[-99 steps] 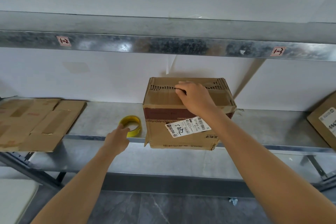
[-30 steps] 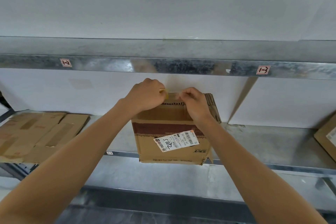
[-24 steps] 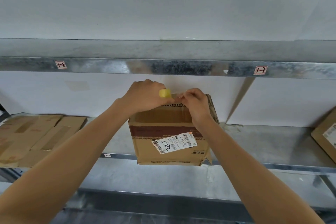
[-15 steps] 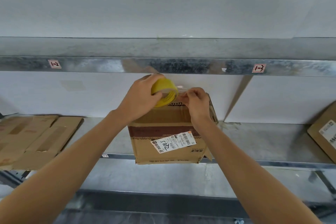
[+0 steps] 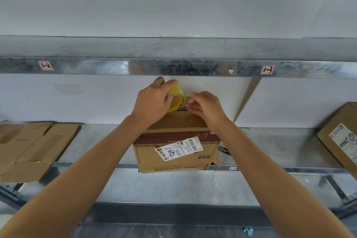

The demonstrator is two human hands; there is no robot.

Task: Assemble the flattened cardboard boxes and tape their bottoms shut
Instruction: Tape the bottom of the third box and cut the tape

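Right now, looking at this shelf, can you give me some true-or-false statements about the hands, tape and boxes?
1. The left hand holds the yellow tape roll. True.
2. The cardboard box sits on the floor. False: it stands on the metal shelf.
3. A white label is stuck on the box's front. True.
4. The flattened cardboard lies right of the box. False: it lies to the left.

Lifts the yellow tape roll [image 5: 176, 100] off the shelf [image 5: 270, 145] with the left hand [image 5: 152, 102], up over the far edge of the box [image 5: 173, 152]. Moves the right hand [image 5: 206, 106] off the box top to the roll.
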